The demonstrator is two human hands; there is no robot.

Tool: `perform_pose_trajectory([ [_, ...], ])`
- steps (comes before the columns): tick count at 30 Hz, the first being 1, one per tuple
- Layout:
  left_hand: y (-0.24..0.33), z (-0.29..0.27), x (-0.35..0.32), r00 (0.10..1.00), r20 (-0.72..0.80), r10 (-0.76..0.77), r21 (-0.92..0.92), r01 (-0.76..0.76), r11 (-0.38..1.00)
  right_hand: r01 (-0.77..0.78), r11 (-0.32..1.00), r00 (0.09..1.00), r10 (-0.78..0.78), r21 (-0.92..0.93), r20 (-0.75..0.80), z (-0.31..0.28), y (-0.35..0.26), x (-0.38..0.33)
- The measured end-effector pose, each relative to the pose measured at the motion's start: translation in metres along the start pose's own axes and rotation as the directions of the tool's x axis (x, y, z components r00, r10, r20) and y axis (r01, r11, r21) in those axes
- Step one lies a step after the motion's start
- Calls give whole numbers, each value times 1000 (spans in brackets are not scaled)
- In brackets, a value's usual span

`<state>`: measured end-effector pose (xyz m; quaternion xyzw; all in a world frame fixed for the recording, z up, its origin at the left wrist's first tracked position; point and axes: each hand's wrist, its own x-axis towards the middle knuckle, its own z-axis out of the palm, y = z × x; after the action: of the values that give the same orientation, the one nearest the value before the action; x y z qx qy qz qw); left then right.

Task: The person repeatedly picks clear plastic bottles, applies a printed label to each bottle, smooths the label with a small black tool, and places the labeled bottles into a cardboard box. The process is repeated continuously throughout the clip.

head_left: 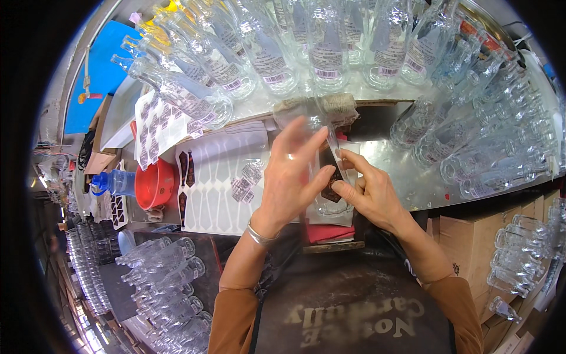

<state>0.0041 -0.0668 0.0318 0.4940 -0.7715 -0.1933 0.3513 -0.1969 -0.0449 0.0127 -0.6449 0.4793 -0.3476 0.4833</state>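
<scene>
Mid-frame, left hand [292, 177] fingers grip a clear glass bottle [321, 138], right hand [368, 192] fingers pinch its dark narrow label [333, 174]: glass likely slick & fragile, hold by body w/ care.

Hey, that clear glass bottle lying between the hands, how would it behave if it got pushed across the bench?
The clear glass bottle lies on its side and looks round, so it would probably roll. Being glass, it is likely rigid, breakable and somewhat slippery. It appears empty, so fairly light.
</scene>
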Motion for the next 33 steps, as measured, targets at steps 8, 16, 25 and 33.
perform_pose_trajectory([
  [8, 0, 2, 0, 1000, -13, 1, 7, -1, 1000, 5, 1000, 1000, -5, -11, 11, -2, 0, 1],
  [16, 2, 6, -17, 980, -36, -196, -347, 172, 922, -120, 954, 989, 91, 274, 116, -11, 12, -1],
  [25, 9, 21, -56, 912, 177, -370, -732, 374, 569, -103, 981, 990, 85, 162, 113, -11, 15, -9],
  [33, 14, 26, -55, 916, 149, -373, -757, 349, 553, -121, 975, 991, 107, 187, 83, -8, 12, -8],
])
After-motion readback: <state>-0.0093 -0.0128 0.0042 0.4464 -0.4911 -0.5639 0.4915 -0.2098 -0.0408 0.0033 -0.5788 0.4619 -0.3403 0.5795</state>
